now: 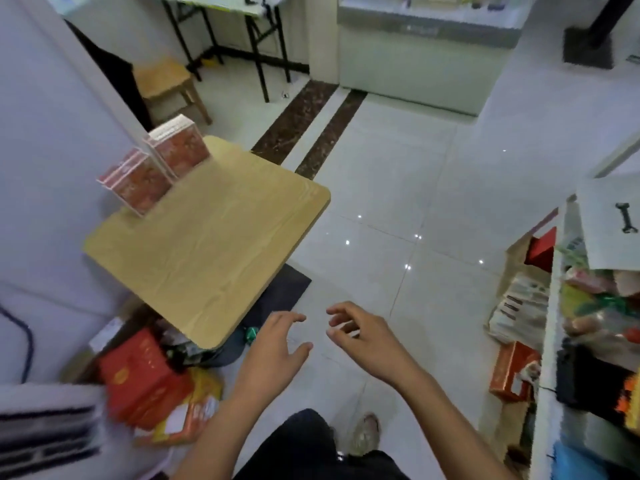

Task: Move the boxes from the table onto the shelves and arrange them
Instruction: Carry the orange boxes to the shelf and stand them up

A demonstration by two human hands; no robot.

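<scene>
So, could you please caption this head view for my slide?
Left hand and right hand, both empty, hover above the floor; red boxes stand at the wooden table's far corner, shelves at right.

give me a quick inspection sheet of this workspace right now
surface: wooden table, rounded corners
job's things: nearer box group and farther box group, red, upright at the table's far left corner; shelves on the right, stocked
clutter: red cartons on the floor under the table
grippers: left hand and right hand empty, fingers loosely curled
cables: blue cable by the left wall
surroundings: tiled floor, wooden stool, folding table
</scene>
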